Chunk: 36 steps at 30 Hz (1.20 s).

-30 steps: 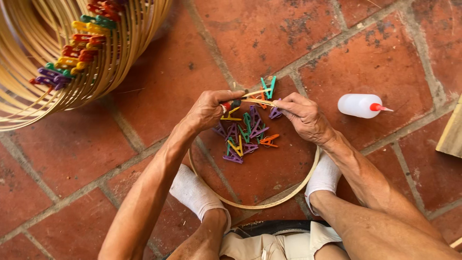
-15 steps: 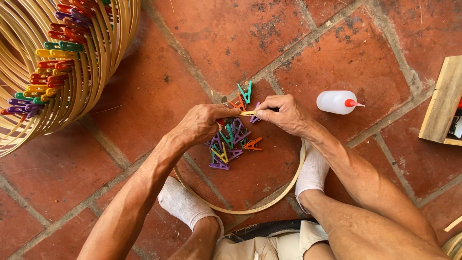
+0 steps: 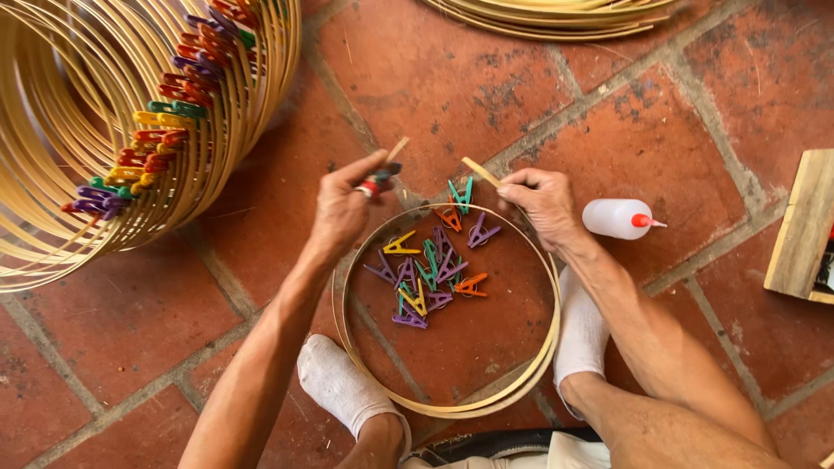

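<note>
Nearest the camera: two feet in white socks (image 3: 347, 391), set on a floor of red terracotta tiles (image 3: 130, 321) with grey joints, one foot at each side of the work.

Between the feet: a thin round hoop of pale bamboo strip (image 3: 452, 406), lying flat on the tiles, its two loose ends raised at the far side. Within the ring lay a scatter of small plastic clothes pegs (image 3: 426, 278) in purple, green, yellow and orange, with one green peg at the far rim.

Left hand (image 3: 343, 204): closed, fingers pinching one free end of the bamboo strip together with a small red and dark peg (image 3: 380, 181), just beyond the ring's far left edge.

Right hand (image 3: 543, 201): closed, thumb and fingers gripping the other free end of the strip, which stuck out toward the left hand. The two ends stood apart, not touching.

Just right of the right hand: a white plastic squeeze bottle with a red nozzle (image 3: 621, 218), lying on its side.

Right edge: part of a pale wooden block (image 3: 804, 230).

Far left: a large stack of finished bamboo hoops (image 3: 104, 113), tilted on edge, with rows of coloured pegs clipped along the rims.

Far top: more bamboo rings (image 3: 556, 13), partly out of view.
</note>
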Each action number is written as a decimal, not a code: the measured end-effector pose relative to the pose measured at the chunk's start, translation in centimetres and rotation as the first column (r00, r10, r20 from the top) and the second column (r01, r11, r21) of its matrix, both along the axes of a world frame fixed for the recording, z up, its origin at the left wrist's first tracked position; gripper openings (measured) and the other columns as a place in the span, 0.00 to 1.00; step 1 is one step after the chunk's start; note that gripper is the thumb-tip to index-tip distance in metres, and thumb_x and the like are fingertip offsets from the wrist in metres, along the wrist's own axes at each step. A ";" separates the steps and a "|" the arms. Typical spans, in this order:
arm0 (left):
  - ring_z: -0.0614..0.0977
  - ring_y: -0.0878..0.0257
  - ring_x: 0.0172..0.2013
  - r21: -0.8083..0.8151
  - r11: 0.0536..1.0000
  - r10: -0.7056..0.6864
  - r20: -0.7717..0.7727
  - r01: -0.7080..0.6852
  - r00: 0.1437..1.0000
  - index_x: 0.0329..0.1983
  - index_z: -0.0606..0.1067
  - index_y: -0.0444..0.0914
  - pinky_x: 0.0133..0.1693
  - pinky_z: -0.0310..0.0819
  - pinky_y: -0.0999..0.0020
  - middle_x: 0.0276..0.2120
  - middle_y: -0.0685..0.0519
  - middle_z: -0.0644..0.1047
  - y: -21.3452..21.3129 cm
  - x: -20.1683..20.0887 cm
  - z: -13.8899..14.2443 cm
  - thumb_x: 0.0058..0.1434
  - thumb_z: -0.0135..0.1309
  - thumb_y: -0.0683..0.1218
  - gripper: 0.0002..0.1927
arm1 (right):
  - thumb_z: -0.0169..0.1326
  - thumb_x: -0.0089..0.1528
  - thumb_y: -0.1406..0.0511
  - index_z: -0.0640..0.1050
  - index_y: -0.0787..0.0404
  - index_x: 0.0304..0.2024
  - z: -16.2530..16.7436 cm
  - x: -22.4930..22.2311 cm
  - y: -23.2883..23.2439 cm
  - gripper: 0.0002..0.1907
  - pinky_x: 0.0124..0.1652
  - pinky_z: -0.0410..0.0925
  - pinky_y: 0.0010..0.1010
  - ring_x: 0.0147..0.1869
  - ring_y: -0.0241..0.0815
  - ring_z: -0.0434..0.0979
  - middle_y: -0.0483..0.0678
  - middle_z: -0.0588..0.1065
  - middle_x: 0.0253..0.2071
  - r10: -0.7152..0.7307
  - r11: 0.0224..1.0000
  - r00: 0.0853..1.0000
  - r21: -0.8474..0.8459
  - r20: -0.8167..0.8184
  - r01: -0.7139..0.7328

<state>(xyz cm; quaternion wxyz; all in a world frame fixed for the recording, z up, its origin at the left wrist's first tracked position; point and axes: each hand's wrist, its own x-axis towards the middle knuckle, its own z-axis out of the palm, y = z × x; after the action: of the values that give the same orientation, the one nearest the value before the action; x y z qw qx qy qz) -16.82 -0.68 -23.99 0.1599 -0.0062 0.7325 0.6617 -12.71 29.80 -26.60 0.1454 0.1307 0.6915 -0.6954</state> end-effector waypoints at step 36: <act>0.74 0.65 0.22 -0.657 0.720 -0.677 -0.594 0.223 0.434 0.58 0.77 0.34 0.21 0.66 0.66 0.25 0.55 0.71 0.5 15.6 24.6 0.53 0.63 0.44 0.28 | 0.61 0.59 0.64 0.81 0.63 0.29 28.3 7.7 -2.8 0.08 0.26 0.66 0.24 0.27 0.28 0.71 0.39 0.75 0.23 0.726 0.687 0.687 -0.017 0.034 -0.726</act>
<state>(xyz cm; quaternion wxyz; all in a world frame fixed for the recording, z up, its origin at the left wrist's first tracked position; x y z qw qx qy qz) -1.18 -0.17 0.60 -0.0202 0.4588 0.8323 0.3104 -4.99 27.02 1.72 0.4218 -0.1403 0.6832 -0.5794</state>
